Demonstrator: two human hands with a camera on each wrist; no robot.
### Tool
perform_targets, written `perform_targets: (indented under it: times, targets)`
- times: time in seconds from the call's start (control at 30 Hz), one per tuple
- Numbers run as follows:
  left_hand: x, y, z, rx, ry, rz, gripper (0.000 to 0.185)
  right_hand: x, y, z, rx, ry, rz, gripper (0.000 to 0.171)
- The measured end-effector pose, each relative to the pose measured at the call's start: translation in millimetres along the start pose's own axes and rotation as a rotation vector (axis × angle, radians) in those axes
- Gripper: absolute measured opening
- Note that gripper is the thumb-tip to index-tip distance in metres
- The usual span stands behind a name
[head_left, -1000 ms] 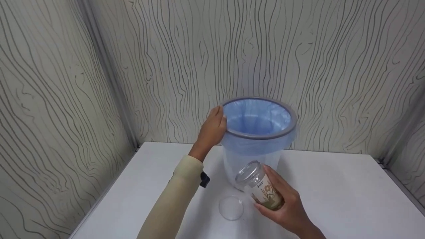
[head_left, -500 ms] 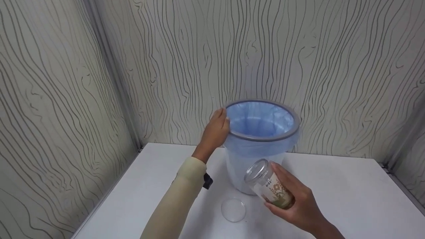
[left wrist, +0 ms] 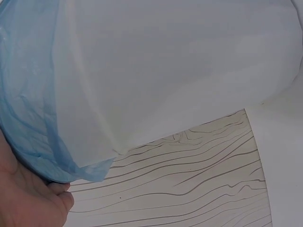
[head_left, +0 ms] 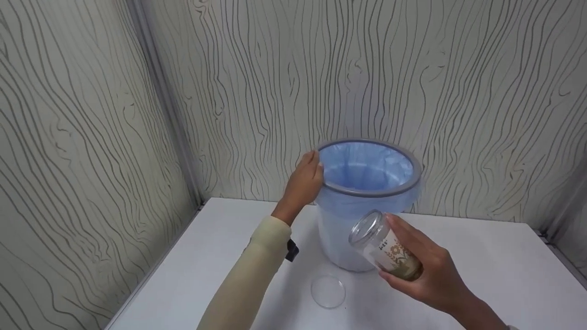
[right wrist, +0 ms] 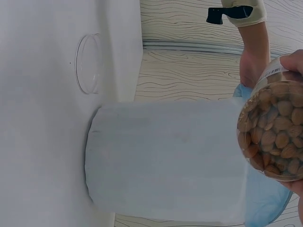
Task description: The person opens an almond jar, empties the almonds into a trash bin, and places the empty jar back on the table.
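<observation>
A white trash bin with a grey rim stands on the table, lined with a blue plastic bag. My left hand grips the rim at its left side; in the left wrist view the fingers curl at the bag's edge. My right hand holds a clear jar with a printed label, tilted, its open mouth toward the bin. The jar is in front of the bin, below rim level in the head view. Brown almonds show through its base in the right wrist view.
A clear round lid lies on the white table in front of the bin. Wood-grain patterned panels stand behind and to the left. A dark device sits at my left wrist.
My right hand has moved the jar right and slightly up relative to the bin. My left hand keeps its grip on the rim. The head view has shifted a little.
</observation>
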State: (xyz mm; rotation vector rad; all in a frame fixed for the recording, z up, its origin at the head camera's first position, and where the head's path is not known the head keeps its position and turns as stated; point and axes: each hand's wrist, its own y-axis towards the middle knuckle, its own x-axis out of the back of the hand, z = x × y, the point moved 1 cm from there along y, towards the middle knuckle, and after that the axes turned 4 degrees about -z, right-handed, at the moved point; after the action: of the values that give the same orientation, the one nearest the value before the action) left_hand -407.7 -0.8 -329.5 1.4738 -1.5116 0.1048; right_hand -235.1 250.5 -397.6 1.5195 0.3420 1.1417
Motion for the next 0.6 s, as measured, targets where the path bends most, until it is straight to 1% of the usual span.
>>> perform_targets:
  times: [0.3, 0.43, 0.6]
  targets:
    - [-2.3, -3.5, 2.2, 0.009, -0.011, 0.000, 0.056, 12.3, 18.7, -2.8, 0.049, -0.030, 0.009, 0.106]
    - [-2.1, -3.0, 2.2, 0.009, -0.010, -0.004, 0.056, 18.4, 26.7, -4.6, 0.064, -0.047, 0.021, 0.103]
    - [-1.1, -1.6, 0.7, 0.003, 0.003, -0.008, 0.056, 25.4, 39.3, -9.1, 0.094, -0.065, 0.007, 0.100]
